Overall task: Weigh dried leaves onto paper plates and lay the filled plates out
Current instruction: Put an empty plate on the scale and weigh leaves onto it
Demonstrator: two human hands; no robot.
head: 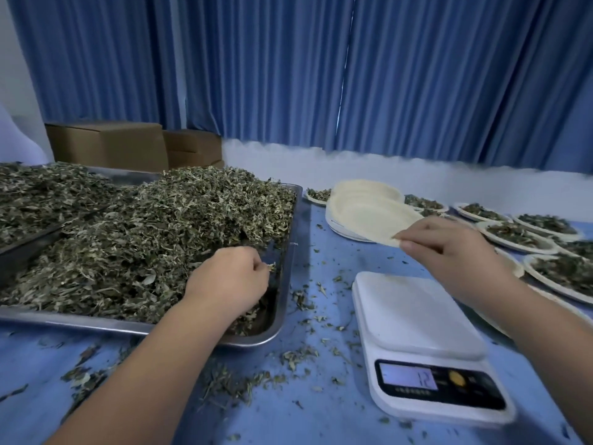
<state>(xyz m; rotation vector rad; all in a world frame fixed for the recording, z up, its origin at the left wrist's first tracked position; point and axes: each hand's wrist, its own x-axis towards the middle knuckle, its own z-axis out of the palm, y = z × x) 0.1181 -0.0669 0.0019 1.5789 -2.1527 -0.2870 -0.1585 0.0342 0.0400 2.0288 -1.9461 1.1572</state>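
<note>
Item: weighing station on a blue table (pixel 314 406), recorded between portions. Left hand (pixel 234 277): rested in the near right corner of a steel tray (pixel 290 252), fingers curled, a small tuft of dried leaves (pixel 160 236) pinched at the fingertips; it is judged to be kept at the pile so that leaf can be carried over once a plate is ready. Right hand (pixel 449 248): the near rim of one empty paper plate (pixel 375 218) is pinched between thumb and fingers, and the plate is tilted up off the stack of empty plates (pixel 335 224), which is kept toward the table's far edge, behind the scale. Digital scale (pixel 414 316): set close to the near edge, right of the tray; its platform is bare and its display (pixel 407 379) is lit, the figure not read with confidence. The step in hand is judged to be the setting of a fresh plate on the platform. Filled plates (pixel 513 234): laid overlapping along the right edge, with others behind the stack, evidently out of the working lane. Loose leaf fragments (pixel 231 380): scattered over the table between tray and scale, the route along which leaf is carried. Second tray of leaves (pixel 32 200): at the far left. Cardboard boxes (pixel 106 144) and a blue curtain (pixel 288 75): behind the table.
</note>
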